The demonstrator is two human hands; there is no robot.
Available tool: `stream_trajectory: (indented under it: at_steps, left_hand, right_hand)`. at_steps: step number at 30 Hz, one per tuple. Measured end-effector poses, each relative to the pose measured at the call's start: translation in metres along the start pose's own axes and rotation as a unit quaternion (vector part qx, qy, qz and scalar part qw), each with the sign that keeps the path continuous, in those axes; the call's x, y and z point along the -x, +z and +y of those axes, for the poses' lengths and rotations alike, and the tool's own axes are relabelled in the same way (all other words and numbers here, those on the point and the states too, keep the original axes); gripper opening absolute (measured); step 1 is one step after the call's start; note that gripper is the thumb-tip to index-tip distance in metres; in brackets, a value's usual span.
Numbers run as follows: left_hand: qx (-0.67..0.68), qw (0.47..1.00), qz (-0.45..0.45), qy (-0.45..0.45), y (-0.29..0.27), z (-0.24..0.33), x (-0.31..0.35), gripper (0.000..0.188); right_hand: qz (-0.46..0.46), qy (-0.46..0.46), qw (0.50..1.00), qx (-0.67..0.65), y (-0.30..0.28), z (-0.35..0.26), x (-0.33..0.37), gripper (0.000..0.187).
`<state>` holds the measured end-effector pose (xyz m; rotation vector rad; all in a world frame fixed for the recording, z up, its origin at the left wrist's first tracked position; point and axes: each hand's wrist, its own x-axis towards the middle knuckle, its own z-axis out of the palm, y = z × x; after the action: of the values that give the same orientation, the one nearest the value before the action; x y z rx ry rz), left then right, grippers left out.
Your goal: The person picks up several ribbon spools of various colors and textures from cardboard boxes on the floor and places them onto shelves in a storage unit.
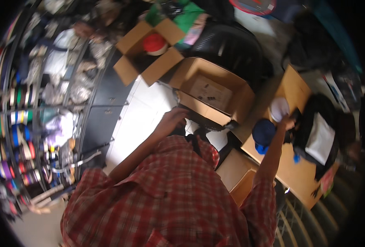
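Note:
My right hand (288, 123) reaches over the wooden table at the right, its fingers closed around a dark thing that I cannot make out. Just beside it is a rounded white item (279, 108), perhaps a cap. A dark blue cap-like item (264, 131), bright blue at its lower edge, lies left of that hand. A black bag (309, 123) with a white panel (320, 139) is to its right. Held in front of my body, my left hand (173, 121) has loosely bent fingers and no visible object in it, near the open cardboard box (240, 96).
Another open carton (126, 74) holds a red and white round item (154, 44). A black chair (227, 45) stands behind the boxes. Shelves at the left carry several ribbon rolls (23, 131) and plastic-wrapped goods (61, 127). The wooden table (302, 187) runs along my right.

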<state>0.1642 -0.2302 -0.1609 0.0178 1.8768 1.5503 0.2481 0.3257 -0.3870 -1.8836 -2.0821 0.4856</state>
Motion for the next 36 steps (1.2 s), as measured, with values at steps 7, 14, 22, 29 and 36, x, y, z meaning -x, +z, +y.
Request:
stream_trajectory:
  at_steps: [7,14,22,29,36]
  left_hand:
    - [-0.005,1.0,0.008,-0.007,-0.009,0.004,-0.012,0.03]
    - [0.011,0.999,0.04,-0.011,-0.053,0.004,-0.047,0.029]
    - [0.137,0.979,0.151,-0.017,-0.198,-0.029,-0.176,0.04]
    - [0.171,0.939,0.251,-0.163,-0.326,-0.045,-0.368,0.064]
    - [0.205,0.935,0.219,-0.188,-0.387,-0.114,-0.477,0.091]
  right_hand:
    - [0.079,-0.231,0.964,-0.106,-0.038,-0.049,0.043,0.036]
    - [-0.079,-0.244,0.924,-0.285,-0.02,-0.106,0.146,0.03]
    - [-0.341,-0.104,0.874,-0.33,0.021,-0.174,0.311,0.025]
    - [-0.372,-0.035,0.887,-0.27,0.04,-0.225,0.428,0.032]
    - [-0.379,0.053,0.897,-0.222,0.002,-0.295,0.486,0.029]
